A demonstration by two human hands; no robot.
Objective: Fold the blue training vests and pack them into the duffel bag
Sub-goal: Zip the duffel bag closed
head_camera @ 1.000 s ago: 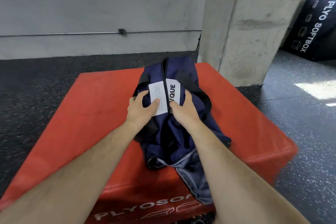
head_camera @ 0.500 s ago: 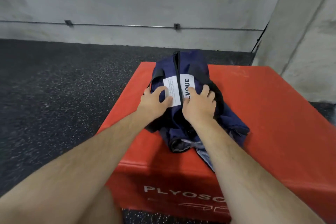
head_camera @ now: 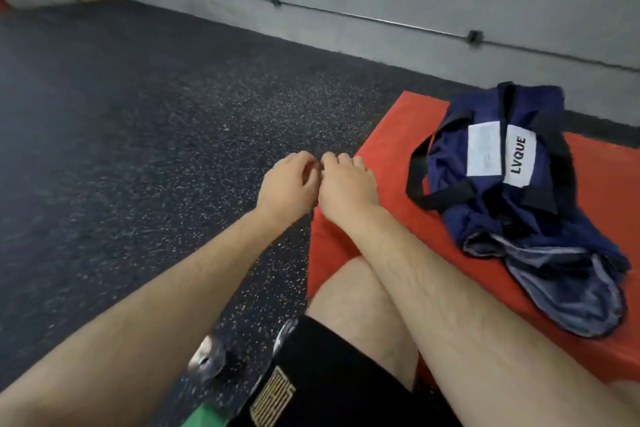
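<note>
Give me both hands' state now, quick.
Left hand: open, loosely curled, holding nothing.
Right hand: open, loosely curled, holding nothing.

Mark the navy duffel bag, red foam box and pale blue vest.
Navy duffel bag [head_camera: 495,218], head view: below label.
Red foam box [head_camera: 391,135], head view: bare top.
Pale blue vest [head_camera: 568,305], head view: spilled end.

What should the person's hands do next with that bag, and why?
Probably reach the right hand to the lighter blue fabric, likely a vest, spilling from the near end of the duffel bag onto the red plyo box, and tuck it in. Both it and the left hand hang empty, off the bag.
</note>
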